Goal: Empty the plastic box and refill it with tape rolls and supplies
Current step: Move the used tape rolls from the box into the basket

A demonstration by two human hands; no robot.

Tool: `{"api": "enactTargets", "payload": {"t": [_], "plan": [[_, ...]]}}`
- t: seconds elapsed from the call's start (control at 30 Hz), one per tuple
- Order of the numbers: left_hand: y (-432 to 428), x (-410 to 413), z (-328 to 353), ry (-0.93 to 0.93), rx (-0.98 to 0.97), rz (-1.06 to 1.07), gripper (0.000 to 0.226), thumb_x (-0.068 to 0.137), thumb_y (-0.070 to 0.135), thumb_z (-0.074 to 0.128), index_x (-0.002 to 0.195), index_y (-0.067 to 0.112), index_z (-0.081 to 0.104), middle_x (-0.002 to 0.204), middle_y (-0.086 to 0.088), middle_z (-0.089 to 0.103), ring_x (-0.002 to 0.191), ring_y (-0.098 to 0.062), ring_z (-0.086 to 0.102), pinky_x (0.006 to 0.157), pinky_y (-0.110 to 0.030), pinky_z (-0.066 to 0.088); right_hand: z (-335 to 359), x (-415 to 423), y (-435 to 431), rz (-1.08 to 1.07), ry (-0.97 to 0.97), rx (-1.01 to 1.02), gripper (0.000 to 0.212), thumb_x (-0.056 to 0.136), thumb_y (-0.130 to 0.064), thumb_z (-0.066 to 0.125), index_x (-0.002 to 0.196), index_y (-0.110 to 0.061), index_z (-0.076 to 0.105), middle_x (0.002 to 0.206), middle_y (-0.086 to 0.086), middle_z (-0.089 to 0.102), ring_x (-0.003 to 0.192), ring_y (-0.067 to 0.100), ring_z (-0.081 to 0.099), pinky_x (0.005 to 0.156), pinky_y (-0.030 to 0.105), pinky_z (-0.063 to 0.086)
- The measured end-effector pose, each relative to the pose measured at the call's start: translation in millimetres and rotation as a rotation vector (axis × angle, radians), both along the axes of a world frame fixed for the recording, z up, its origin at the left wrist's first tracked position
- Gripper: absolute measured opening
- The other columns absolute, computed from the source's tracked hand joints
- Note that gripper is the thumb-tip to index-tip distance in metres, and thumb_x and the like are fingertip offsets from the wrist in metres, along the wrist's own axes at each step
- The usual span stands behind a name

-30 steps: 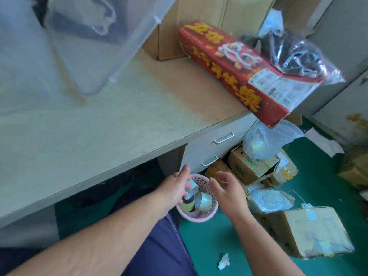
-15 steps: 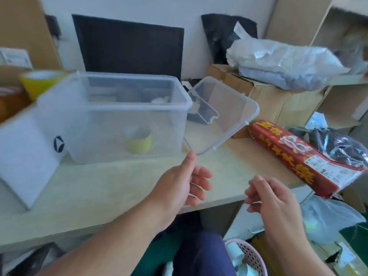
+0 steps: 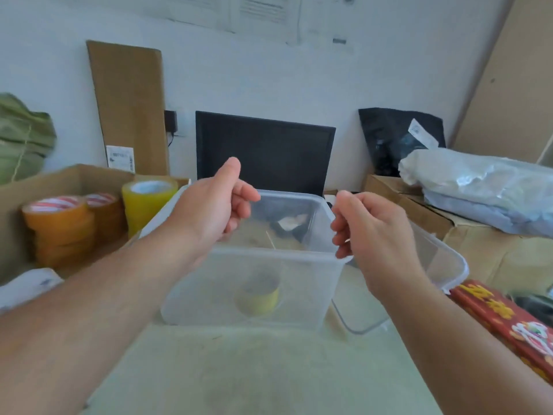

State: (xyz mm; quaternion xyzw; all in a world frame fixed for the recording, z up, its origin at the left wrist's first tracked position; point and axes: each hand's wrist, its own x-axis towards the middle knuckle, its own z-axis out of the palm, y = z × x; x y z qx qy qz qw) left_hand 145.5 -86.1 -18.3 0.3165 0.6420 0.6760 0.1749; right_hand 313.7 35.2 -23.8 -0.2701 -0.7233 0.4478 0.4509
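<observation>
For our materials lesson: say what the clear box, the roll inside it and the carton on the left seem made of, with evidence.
The box looks like smooth, slightly frosted clear plastic: the roll shows through its wall. The roll is probably yellowish adhesive tape wound in a ring; the wall blurs it, so unsure. The carton looks like brown matt cardboard, with dull flat walls.

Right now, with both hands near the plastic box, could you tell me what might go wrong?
A tape roll lies loose in the plastic box; tipping it out could send the roll off the desk. The tilted lid sits right beside the box near the right hand; moving the box might knock it over.
</observation>
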Motion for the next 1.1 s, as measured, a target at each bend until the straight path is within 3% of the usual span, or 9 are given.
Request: {"api": "enactTargets", "payload": {"t": [0.17, 0.33, 0.6, 0.83, 1.0, 1.1], "plan": [[22.6, -52.2, 18.6, 0.146, -0.210, 0.089, 0.058, 0.099, 0.054, 0.033, 0.081, 0.013, 0.069, 0.061, 0.000, 0.058, 0.046, -0.014, 0.040, 0.045, -0.025, 0.031, 13.8, -59.1, 43.0, 0.028, -0.156, -0.020, 0.028, 0.096, -0.027, 0.054, 0.082, -0.008, 0.068, 0.069, 0.007, 0.064, 0.059, 0.019, 0.059, 0.056, 0.033, 0.057], [53.7, -92.5, 18.7, 0.190, -0.371, 0.140, 0.058, 0.099, 0.053, 0.031, 0.085, 0.012, 0.070, 0.068, -0.001, 0.060, 0.055, -0.017, 0.044, 0.051, -0.025, 0.036, 16.4, -111.8, 82.0, 0.186, -0.479, 0.090, 0.028, 0.095, -0.032, 0.056, 0.087, -0.009, 0.071, 0.068, 0.002, 0.068, 0.053, 0.011, 0.063, 0.057, 0.029, 0.062], [109.5, -139.2, 2.8, 0.242, -0.497, 0.133, 0.059, 0.100, 0.053, 0.028, 0.086, 0.014, 0.070, 0.075, -0.001, 0.062, 0.061, -0.018, 0.050, 0.055, -0.026, 0.040, 10.5, -173.1, 118.8, 0.469, -1.018, 0.139, 0.031, 0.093, -0.042, 0.067, 0.099, -0.011, 0.067, 0.090, 0.006, 0.074, 0.073, 0.020, 0.071, 0.069, 0.034, 0.063], [124.3, -154.2, -47.2, 0.327, -0.577, 0.116, 0.060, 0.100, 0.053, 0.026, 0.082, 0.016, 0.069, 0.074, 0.001, 0.063, 0.062, -0.017, 0.055, 0.062, -0.029, 0.040, -24.9, -193.3, 131.4, 0.573, -1.207, 0.128, 0.031, 0.091, -0.043, 0.069, 0.103, -0.014, 0.066, 0.098, 0.004, 0.072, 0.089, 0.022, 0.073, 0.081, 0.037, 0.062], [126.5, -162.8, -57.7, 0.324, -0.611, 0.087, 0.064, 0.099, 0.058, 0.025, 0.081, 0.016, 0.070, 0.071, 0.001, 0.061, 0.061, -0.018, 0.054, 0.063, -0.029, 0.040, -51.7, -200.3, 124.7, 0.647, -1.424, 0.169, 0.042, 0.089, -0.046, 0.071, 0.110, -0.010, 0.066, 0.096, 0.005, 0.071, 0.080, 0.021, 0.070, 0.079, 0.035, 0.062], [128.9, -163.5, -59.1, 0.353, -0.617, 0.065, 0.065, 0.099, 0.057, 0.024, 0.081, 0.015, 0.070, 0.070, 0.000, 0.060, 0.060, -0.018, 0.052, 0.062, -0.030, 0.039, -60.9, -200.0, 120.1, 0.729, -1.499, 0.224, 0.038, 0.087, -0.048, 0.072, 0.103, -0.014, 0.067, 0.093, 0.004, 0.072, 0.076, 0.019, 0.070, 0.077, 0.033, 0.063]]}}
